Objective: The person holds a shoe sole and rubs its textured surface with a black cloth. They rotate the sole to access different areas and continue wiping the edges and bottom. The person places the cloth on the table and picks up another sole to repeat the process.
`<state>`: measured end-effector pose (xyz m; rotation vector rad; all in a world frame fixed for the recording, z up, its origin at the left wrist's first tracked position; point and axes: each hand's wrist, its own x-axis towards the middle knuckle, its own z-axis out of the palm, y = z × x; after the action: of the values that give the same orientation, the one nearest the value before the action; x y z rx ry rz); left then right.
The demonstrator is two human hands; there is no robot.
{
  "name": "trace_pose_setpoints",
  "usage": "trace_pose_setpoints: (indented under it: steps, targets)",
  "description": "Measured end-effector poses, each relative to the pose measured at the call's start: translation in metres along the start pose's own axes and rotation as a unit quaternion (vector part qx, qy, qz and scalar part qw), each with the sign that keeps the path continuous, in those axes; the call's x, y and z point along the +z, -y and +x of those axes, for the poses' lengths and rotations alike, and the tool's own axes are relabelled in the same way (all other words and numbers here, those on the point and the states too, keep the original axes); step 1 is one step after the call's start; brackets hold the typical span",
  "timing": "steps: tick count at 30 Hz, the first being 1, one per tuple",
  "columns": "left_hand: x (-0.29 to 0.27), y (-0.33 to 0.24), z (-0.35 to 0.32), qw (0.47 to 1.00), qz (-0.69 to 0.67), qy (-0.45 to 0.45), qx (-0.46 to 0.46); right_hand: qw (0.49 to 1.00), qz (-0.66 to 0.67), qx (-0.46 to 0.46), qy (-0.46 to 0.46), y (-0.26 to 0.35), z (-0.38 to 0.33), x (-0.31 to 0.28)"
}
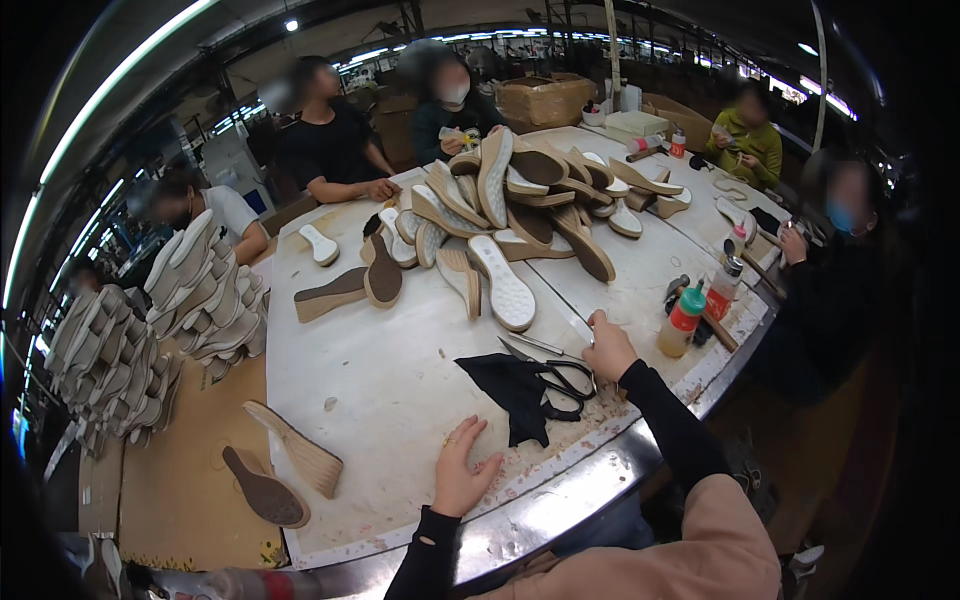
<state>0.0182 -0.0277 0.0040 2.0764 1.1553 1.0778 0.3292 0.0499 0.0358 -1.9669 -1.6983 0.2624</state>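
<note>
My left hand rests near the table's front edge, palm inward, with its fingers apart and nothing in them. Farther right, my right hand has its fingers curled at the end of a slim metal tool; what lies inside the grip is hidden. Between my hands are black-handled scissors, partly over a piece of black cloth. A white-topped wedge shoe sole lies just beyond them, at the front of a heap of wedge soles.
Two wedge soles lie at the left edge. Stacked soles stand on cardboard farther left. Glue bottles and a hammer are on the right. Several people sit around the white table; a carton stands behind.
</note>
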Motion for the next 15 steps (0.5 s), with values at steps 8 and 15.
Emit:
trace_pose_setpoints:
  steps: [8, 15]
  targets:
    - [-0.001, 0.005, 0.002, 1.000, 0.023, 0.005, 0.005, 0.994, -0.098, -0.027, 0.042, 0.000, 0.031, 0.001]
    - [0.001, 0.003, 0.004, 1.000, 0.026, 0.000, 0.013, 0.987, 0.038, -0.152, 0.048, 0.025, 0.086, 0.030]
